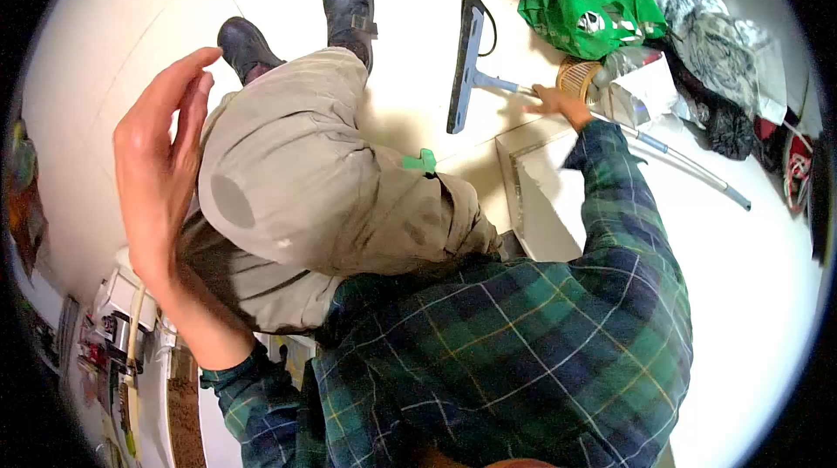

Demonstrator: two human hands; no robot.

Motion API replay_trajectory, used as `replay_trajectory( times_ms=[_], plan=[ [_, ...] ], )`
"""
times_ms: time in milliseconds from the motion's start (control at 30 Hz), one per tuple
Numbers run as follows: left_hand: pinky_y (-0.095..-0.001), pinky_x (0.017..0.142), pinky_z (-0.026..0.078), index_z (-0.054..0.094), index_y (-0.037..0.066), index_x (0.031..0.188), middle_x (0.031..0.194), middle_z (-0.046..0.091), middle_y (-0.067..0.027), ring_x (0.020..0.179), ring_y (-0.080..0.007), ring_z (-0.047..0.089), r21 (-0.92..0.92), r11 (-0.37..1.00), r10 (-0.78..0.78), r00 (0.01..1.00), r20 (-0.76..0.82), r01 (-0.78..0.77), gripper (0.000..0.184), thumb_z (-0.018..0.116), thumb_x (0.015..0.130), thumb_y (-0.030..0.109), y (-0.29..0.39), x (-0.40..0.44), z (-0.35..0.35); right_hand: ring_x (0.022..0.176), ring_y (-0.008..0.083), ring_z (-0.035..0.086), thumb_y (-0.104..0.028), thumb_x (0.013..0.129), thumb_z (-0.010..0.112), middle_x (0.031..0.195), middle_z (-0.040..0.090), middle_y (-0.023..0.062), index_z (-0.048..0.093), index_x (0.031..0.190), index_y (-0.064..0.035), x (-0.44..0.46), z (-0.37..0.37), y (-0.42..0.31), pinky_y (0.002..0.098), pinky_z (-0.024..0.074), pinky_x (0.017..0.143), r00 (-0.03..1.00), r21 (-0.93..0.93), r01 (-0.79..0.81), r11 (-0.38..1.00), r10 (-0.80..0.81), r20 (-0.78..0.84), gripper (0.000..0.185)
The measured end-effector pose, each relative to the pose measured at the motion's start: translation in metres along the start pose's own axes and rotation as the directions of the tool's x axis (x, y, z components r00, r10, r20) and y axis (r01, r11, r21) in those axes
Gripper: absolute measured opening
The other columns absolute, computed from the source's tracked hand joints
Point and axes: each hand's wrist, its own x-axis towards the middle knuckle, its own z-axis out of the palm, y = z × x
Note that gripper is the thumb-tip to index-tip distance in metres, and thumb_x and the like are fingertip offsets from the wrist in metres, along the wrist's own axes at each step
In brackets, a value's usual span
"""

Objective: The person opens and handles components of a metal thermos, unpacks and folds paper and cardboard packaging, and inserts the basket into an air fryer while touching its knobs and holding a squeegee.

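Note:
A floor squeegee with a blue-grey head [469, 63] and a dark strip lies on the pale floor, its long pole [689, 163] running down to the right. My right hand [561, 105] is at the pole near the head, fingers closed around it; part of the grip is hidden. On the other side, my left hand [161, 163] hangs raised in the air beside my bent knee [261, 145]. Its fingers are stretched out with a slight curve, and nothing is in them.
A green plastic bag [588, 10], a woven basket [575, 78] and clear plastic bags [641, 84] lie beyond the pole. A black cord [493, 23] curves by the squeegee head. A white panel [545, 198] is near my right arm; cluttered items [113, 346] stand at lower left.

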Motion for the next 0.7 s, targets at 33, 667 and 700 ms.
replay_trajectory(
  times_ms=[33,667,700],
  plan=[
    [-0.0272,0.069,0.049,0.063,0.007,0.111,0.09,0.067,-0.0101,0.079,-0.0149,0.063,-0.044,0.999,0.003,1.0,-0.008,-0.003,0.023,0.059,0.088,0.01,0.001,-0.002,-0.004,0.094,0.0354,0.06,-0.046,0.084,0.054,0.103,0.063,0.0176,0.056,0.113,-0.0128,-0.033,-0.022,-0.009,0.0477,0.0471,0.077,0.99,0.01,-0.006,1.0,0.005,0.139,0.044],
    [-0.0277,0.086,0.045,0.058,0.001,0.117,0.1,0.062,-0.0132,0.094,-0.0182,0.059,-0.035,0.994,-0.103,0.988,0.115,0.108,0.028,0.049,0.093,0.012,0.049,0.005,-0.028,0.097,0.0337,0.057,-0.02,0.084,0.056,0.102,0.059,0.0151,0.053,0.11,-0.0076,-0.072,-0.033,0.063,0.0431,0.0468,0.079,0.942,-0.352,-0.223,0.909,0.108,-0.319,0.029],
    [-0.0277,0.086,0.045,0.058,0.001,0.117,0.1,0.062,-0.0132,0.094,-0.0182,0.059,-0.038,0.994,-0.103,0.989,0.108,0.107,0.028,0.049,0.093,0.012,0.054,0.005,-0.029,0.098,0.0321,0.055,-0.019,0.082,0.059,0.103,0.057,0.0132,0.053,0.109,-0.0089,-0.074,-0.06,0.029,0.0417,0.0458,0.081,0.908,-0.254,-0.213,0.943,0.095,-0.408,0.029]
  ],
)
